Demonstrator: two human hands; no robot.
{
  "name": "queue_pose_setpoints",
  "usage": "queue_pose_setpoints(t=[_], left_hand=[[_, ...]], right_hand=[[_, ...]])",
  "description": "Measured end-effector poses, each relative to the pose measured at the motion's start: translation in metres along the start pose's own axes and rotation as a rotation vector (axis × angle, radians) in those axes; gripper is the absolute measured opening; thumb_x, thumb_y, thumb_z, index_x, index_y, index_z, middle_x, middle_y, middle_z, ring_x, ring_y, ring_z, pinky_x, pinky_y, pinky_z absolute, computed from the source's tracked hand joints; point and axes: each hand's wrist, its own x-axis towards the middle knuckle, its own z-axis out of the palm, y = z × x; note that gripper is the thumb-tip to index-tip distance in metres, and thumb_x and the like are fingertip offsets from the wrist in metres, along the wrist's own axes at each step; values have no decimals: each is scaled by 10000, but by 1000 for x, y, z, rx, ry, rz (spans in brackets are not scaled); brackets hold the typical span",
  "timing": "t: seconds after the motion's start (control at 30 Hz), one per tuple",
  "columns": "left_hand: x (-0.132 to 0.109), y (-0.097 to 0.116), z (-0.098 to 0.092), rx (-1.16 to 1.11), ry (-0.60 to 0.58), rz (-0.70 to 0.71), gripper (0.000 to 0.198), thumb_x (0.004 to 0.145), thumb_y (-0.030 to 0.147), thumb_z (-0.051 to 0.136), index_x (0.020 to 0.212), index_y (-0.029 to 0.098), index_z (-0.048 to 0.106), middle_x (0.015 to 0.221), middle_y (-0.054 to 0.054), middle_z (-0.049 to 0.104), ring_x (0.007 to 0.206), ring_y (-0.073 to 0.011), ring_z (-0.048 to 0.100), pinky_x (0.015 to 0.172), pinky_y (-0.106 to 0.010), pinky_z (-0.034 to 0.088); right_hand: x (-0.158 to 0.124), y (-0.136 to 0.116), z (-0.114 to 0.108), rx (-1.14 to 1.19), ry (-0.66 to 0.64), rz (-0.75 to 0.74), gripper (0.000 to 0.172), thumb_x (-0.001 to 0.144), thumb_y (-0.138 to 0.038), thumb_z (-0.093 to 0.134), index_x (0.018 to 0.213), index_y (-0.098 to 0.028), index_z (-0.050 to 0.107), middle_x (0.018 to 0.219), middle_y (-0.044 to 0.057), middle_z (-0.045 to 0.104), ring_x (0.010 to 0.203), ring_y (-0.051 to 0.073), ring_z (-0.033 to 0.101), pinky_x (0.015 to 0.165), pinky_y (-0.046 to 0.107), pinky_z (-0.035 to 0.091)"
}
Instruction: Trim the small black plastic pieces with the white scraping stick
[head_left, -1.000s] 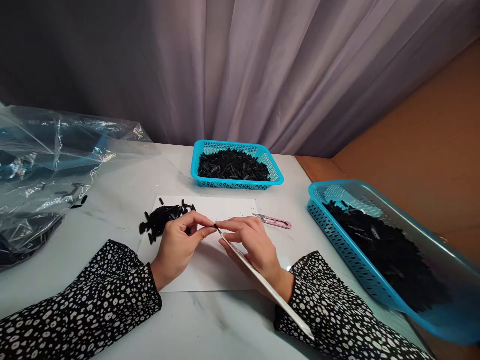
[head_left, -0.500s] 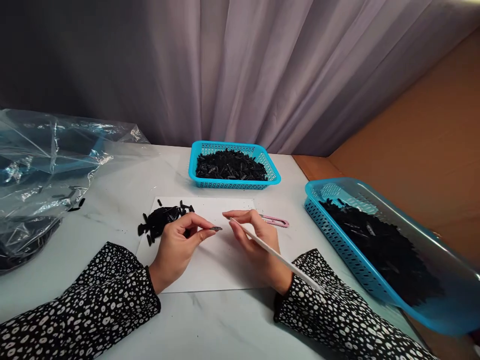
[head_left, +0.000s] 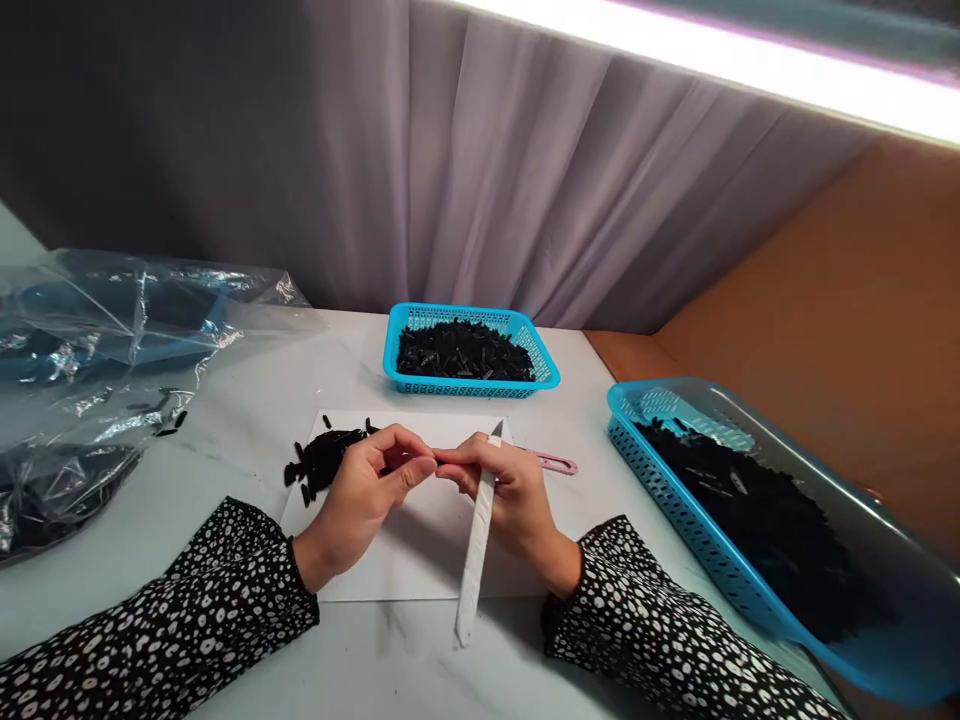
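My left hand is closed in a pinch above the white sheet. The small black piece seen in it half a second earlier is now hidden by the fingers. Fingertips of my right hand meet it from the other side. A knife with a white wrapped handle is held in my right hand, its short pointed blade up and away from me, the handle end toward me. Behind my left hand lies a loose pile of black pieces on the sheet.
A blue basket of black pieces stands at the back. Another larger blue basket, partly under a clear cover, is at right. A clear plastic bag lies left. Beside the sheet is a pink cutter. A curtain hangs behind.
My hands have come together at the fingertips. The knife has swung round in my right hand, its handle now pointing toward me instead of along the right forearm. The view has tilted up.
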Motion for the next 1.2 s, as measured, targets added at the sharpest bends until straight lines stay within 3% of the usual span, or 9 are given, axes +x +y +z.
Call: queue_pose_setpoints(t=[0.07,0.23,0.4,0.5,0.6,0.7,0.87,1.0,1.2], left_hand=[[8,16,3,-60,-36,-15,263,772,363,812,715,175,636,583,65,519,474,-55,318,447,-203,223],[31,63,12,-50,72,226,219,753,265,813,831,184,626,623,49,588,492,-67,333,452,-211,218],[37,90,8,-185,42,-53,232,895,372,633,1016,176,613,791,-35,680,578,-111,457,531,-238,341],[38,92,0,-215,-43,-206,289,925,438,573,1049,180,611,912,-83,696,724,-162,565,612,-273,403],[39,88,-3,-186,-81,-228,217,867,283,611,1064,193,605,936,-77,695,763,-173,570,635,-285,400],[39,82,-3,-118,-105,-186,410,741,84,603,1128,213,566,915,-31,686,734,-151,546,651,-280,394],[38,72,-5,211,-127,16,582,809,73,528,1351,262,433,1027,-19,686,788,-151,578,732,-301,428],[36,68,-5,329,-174,41,639,821,73,510,1417,275,397,1097,-41,665,841,-167,614,737,-315,458],[35,68,-2,77,-195,-183,620,745,42,566,1321,260,505,981,-19,669,682,-114,577,671,-283,455]], right_hand=[[16,-5,0,14,6,-71,214,961,-354,654,871,-206,781,639,10,664,540,149,603,490,279,490],[62,-24,5,139,156,-94,142,933,-307,673,836,-217,724,617,-21,625,544,134,582,515,268,491],[85,-27,1,683,197,297,168,886,-356,620,811,-214,576,772,13,678,579,121,616,475,220,476],[90,-21,-8,774,183,437,127,800,-312,653,784,-202,590,730,-2,641,536,96,541,437,195,400],[89,-19,-14,591,23,440,153,835,-334,671,797,-186,668,574,-54,528,436,76,388,396,208,294],[83,-21,-11,294,-142,204,163,886,-341,686,849,-194,745,627,-12,646,536,122,535,509,256,425],[71,-17,-3,-78,-149,-131,198,956,-228,629,1088,-233,776,793,24,756,658,159,616,643,310,493],[68,-12,-3,-125,-152,-112,250,972,-218,604,1175,-221,749,751,17,738,631,158,616,610,298,489],[68,-13,-6,-74,-238,-35,191,952,-179,619,843,-195,776,699,17,749,645,166,657,651,315,511]])
